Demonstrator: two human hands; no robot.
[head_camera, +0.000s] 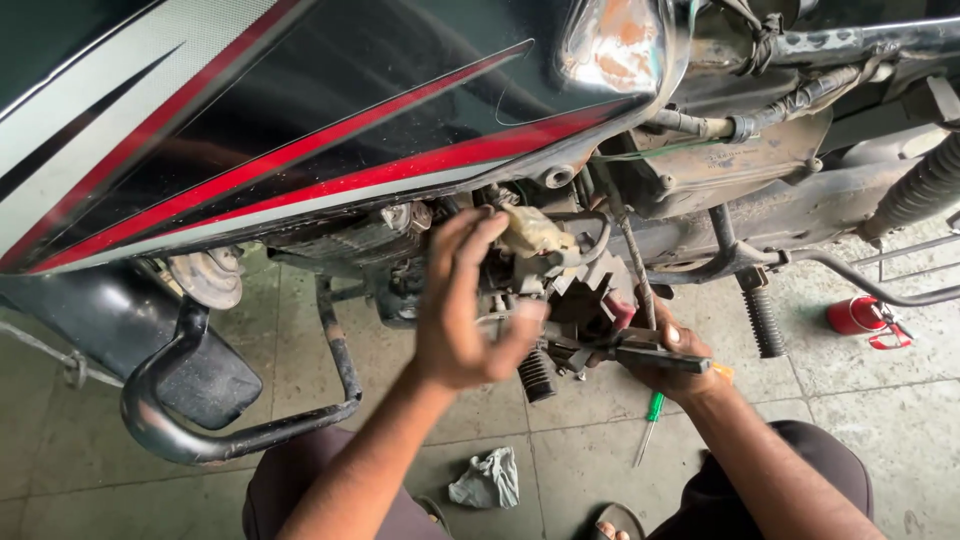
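I crouch beside a black motorcycle with red and white stripes on its fuel tank (300, 110). My left hand (465, 305) reaches up to the engine area, fingers spread, touching the dirty carburetor (540, 245) under the tank. My right hand (670, 355) is closed on the dark handles of pliers (610, 348), whose jaws point left toward the engine parts. A black ribbed footpeg (536, 376) sits just below the pliers.
A green-handled screwdriver (648, 425) and a crumpled grey rag (487, 480) lie on the tiled floor between my knees. A red oil can (858, 316) stands at the right. The black crash guard (200, 420) curves at the left; another footpeg (765, 320) hangs right.
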